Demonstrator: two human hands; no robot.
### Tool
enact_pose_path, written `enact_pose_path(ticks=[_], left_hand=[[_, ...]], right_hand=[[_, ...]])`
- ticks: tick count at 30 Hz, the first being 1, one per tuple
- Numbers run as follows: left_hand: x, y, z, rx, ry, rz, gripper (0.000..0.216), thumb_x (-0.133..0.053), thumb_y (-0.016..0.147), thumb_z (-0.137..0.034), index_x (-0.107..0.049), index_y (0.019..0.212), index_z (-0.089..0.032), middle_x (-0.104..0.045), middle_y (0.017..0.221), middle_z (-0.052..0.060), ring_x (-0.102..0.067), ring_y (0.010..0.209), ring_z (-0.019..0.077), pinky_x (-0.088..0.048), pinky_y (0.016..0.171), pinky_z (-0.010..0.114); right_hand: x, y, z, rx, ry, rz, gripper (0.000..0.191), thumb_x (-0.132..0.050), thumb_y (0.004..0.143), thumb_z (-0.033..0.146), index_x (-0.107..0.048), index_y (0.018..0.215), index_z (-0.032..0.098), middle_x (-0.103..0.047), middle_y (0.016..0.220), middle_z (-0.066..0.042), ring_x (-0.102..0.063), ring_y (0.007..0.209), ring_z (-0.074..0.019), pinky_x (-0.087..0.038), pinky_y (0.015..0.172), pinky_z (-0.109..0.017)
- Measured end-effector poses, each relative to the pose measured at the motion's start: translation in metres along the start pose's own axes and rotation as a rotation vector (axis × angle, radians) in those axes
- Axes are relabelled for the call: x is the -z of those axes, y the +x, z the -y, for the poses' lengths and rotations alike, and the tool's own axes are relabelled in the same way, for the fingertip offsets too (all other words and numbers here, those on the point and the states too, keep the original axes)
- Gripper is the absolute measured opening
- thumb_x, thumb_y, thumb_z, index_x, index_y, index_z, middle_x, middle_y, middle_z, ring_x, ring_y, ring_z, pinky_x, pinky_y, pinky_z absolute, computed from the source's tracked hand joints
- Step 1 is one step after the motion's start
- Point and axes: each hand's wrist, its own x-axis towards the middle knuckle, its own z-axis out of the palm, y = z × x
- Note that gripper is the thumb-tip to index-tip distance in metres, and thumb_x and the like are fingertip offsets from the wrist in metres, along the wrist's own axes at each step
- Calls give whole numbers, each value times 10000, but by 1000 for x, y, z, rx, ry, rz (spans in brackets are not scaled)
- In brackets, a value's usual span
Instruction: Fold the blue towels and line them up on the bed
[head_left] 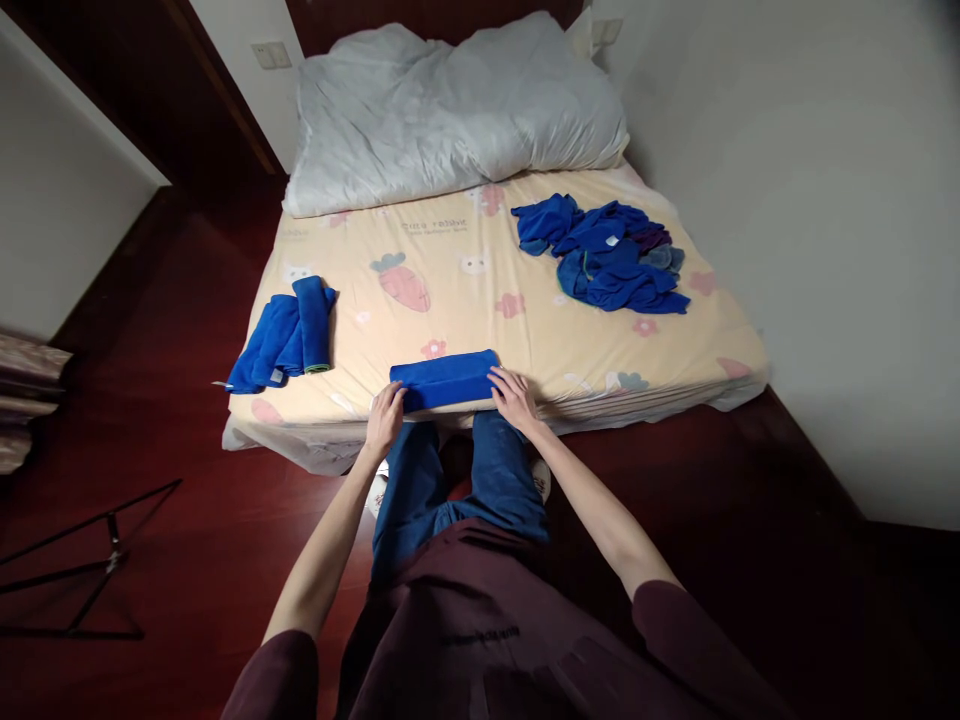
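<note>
A blue towel (448,380), folded into a long narrow strip, lies at the front edge of the bed. My left hand (385,416) grips its left end, fingers closed over the near corner. At the right end, my right hand (514,398) has its fingers bent onto the cloth and holds it too. To the left lies a row of rolled blue towels (285,335), partly overlapping. A loose heap of crumpled blue towels (611,255) is spread on the right side of the bed, with a dark purple piece among them.
The bed's yellow patterned sheet (450,270) carries all the towels. A bunched pale grey quilt (457,110) lies across the head of the bed. Black stand legs (90,570) rest on the floor at lower left. A white wall (810,200) runs along the right.
</note>
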Motion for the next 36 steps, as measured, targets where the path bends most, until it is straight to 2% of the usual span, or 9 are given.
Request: enact_pose_path(ticks=[3, 6, 8, 13, 18, 21, 26, 31, 36], left_hand=[[-5, -4, -4, -58, 15, 91, 490, -415, 974, -227, -490, 1453, -156, -441, 1560, 148, -314, 1506, 281, -257, 1235, 491], [-12, -5, -2, -22, 60, 132, 592, -457, 959, -281, -404, 1525, -115, -367, 1601, 174, -266, 1525, 311, -192, 1254, 517], [-15, -5, 2, -22, 82, 159, 642, -469, 930, -250, -368, 1546, -99, -336, 1614, 181, -250, 1530, 318, -175, 1256, 524], [-19, 4, 8, -38, 125, 183, 691, -378, 859, -69, -359, 1550, -58, -366, 1589, 211, -258, 1526, 315, -186, 1250, 534], [-16, 8, 3, -27, 157, 198, 629, -313, 896, -46, -400, 1518, -13, -398, 1554, 257, -295, 1508, 324, -217, 1245, 532], [-12, 2, 3, -63, 162, 228, 621, -318, 889, -35, -423, 1500, 1, -379, 1559, 267, -292, 1508, 332, -203, 1251, 538], [-8, -11, 9, -99, 110, 270, 678, -395, 833, -30, -450, 1505, -98, -438, 1553, 186, -359, 1484, 307, -225, 1250, 522], [-4, -12, 13, 11, -112, 204, 667, -448, 788, -82, -527, 1445, -165, -523, 1501, 109, -431, 1440, 258, -305, 1234, 473], [4, -16, 15, 161, -330, 137, 498, -457, 876, -212, -580, 1358, -184, -608, 1389, 99, -540, 1317, 255, -415, 1144, 440]], right_hand=[[3, -5, 2, 108, -56, 152, 502, -431, 988, 223, -499, 1485, 210, -427, 1588, -71, -363, 1491, -238, -291, 1235, -476], [0, -6, -4, 90, -117, 214, 578, -439, 979, 221, -399, 1555, 196, -360, 1621, -78, -325, 1512, -243, -251, 1252, -496], [-2, -6, -9, 85, -140, 227, 610, -437, 966, 197, -365, 1572, 189, -345, 1626, -77, -319, 1515, -237, -248, 1254, -493], [-8, 5, -14, 76, -169, 234, 631, -454, 911, 113, -428, 1539, 164, -426, 1577, -97, -388, 1481, -245, -277, 1239, -496], [-13, 15, -12, 45, -216, 271, 612, -459, 852, 42, -522, 1459, 84, -485, 1525, -157, -451, 1440, -283, -311, 1214, -519], [-8, 9, -13, 79, -211, 282, 623, -443, 836, 7, -544, 1443, 99, -505, 1508, -152, -471, 1426, -277, -313, 1212, -523], [4, -11, -25, 100, -11, 264, 637, -474, 811, 23, -603, 1403, 222, -587, 1450, -73, -530, 1378, -230, -364, 1192, -500], [0, -7, -38, -164, 385, 141, 579, -499, 729, 62, -698, 1250, 217, -700, 1289, -59, -628, 1240, -214, -454, 1130, -433], [-12, 2, -44, -355, 616, 100, 425, -537, 788, 229, -673, 1189, 186, -709, 1210, -85, -667, 1113, -236, -539, 998, -413]])
